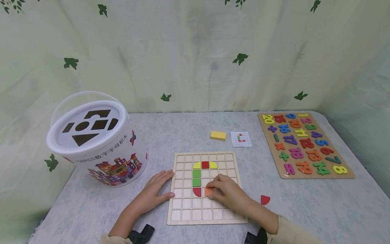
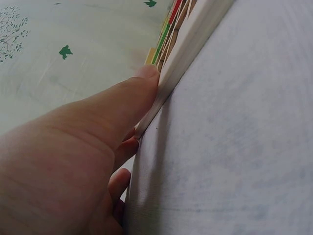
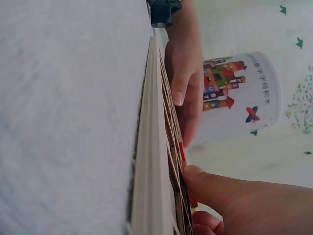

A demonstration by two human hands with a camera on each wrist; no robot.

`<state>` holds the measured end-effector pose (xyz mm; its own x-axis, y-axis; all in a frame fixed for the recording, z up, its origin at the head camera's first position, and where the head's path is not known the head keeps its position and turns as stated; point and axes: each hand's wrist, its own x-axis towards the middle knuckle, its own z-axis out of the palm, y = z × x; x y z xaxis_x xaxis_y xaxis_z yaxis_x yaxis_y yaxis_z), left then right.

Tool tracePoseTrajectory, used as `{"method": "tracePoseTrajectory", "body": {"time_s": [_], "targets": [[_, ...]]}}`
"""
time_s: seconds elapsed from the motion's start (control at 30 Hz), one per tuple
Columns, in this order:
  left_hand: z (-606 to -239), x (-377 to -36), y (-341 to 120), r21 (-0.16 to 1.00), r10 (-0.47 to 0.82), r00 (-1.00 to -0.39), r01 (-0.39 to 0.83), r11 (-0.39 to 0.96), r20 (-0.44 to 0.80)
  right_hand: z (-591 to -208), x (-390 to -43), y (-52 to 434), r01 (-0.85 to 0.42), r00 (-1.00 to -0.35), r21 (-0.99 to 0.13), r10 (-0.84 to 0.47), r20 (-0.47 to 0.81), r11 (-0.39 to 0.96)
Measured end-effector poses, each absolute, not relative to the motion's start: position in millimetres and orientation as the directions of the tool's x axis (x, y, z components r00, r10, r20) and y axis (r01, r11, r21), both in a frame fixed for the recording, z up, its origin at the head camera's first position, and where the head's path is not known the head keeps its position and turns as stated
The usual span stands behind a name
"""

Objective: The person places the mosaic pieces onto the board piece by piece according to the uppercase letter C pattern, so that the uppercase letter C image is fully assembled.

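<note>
A wooden grid board (image 1: pixel 186 214) lies flat on the table. My left hand (image 1: pixel 153 191) is at its left side, fingers fairly straight; the thumb (image 2: pixel 144 83) touches the board's edge. With thumb and fingers, my right hand (image 1: pixel 233 196) pinches an orange square tile (image 1: pixel 208 191) over the grid, just right of a red quarter-round tile (image 1: pixel 197 192). Above that red tile sit a lower green square (image 1: pixel 196 182) and an upper one (image 1: pixel 196 174). Across the top, a red square (image 1: pixel 205 164) lies between two yellow quarter-rounds, one on the left (image 1: pixel 197 165).
A loose red quarter-round piece (image 1: pixel 265 200) lies right of the board. Behind are a yellow block (image 1: pixel 218 136) and a pattern card (image 1: pixel 241 139). At left stands a white bucket (image 1: pixel 134 162) with a shape-sorter lid; at right lies a number puzzle board (image 1: pixel 292 174).
</note>
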<state>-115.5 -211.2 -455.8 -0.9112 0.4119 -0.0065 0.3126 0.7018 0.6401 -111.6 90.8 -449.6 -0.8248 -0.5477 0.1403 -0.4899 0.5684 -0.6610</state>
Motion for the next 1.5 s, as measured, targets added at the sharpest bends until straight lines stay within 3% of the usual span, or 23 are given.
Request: {"method": "tracePoseTrajectory", "body": {"time_s": [0.43,0.7,0.93,1.17,1.5], "targets": [[-454.2,-114.6,-212.1,0.637,0.41,-0.912,0.311,0.705,-0.009,-448.7,-107.7,81.3,-0.558,-0.816,-0.555,-0.532,0.228,0.617],[-455.3,-113.9,-212.3,0.644,0.405,-0.914,0.301,0.704,-0.016,-434.4,-107.8,90.1,-0.476,-0.825,-0.622,-0.561,0.071,0.621],[-455.9,-114.4,-212.4,0.64,0.405,-0.914,0.301,0.707,-0.018,-418.1,-99.0,115.5,-0.419,-0.871,-0.635,-0.484,0.08,0.649],[-456.6,-115.3,-212.4,0.638,0.41,-0.912,0.308,0.706,-0.014,-415.2,-83.5,154.2,-0.457,-0.879,-0.582,-0.441,0.182,0.672],[-456.8,-114.9,-212.2,0.637,0.408,-0.913,0.308,0.706,-0.012,-429.0,-67.0,194.7,-0.324,-0.938,-0.595,-0.33,0.103,0.736]]}}
